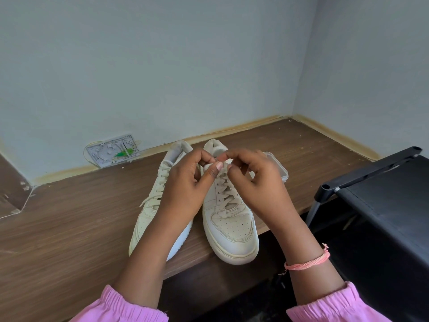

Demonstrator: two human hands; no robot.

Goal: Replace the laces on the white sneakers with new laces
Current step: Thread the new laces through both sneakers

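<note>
Sneakers sit side by side on the brown wood-grain counter [69, 217], toes toward the person — the left sneaker [148, 219] partly hidden behind the left forearm, the right sneaker [232, 231] with its toe reaching the counter's near edge. Both are laced with cream laces. The left hand [185, 182] and the right hand [253, 175] meet above the top eyelets of the right sneaker, fingers curled, each pinching the lace [224, 165] between thumb and fingertips. A clear plastic container [278, 168] stands just behind the right hand. A pink thread bracelet [308, 262] circles the right wrist, and pink sleeves [120, 305] cover both forearms lower down. A black rack [383, 205] stands to the right, beside the counter.
</note>
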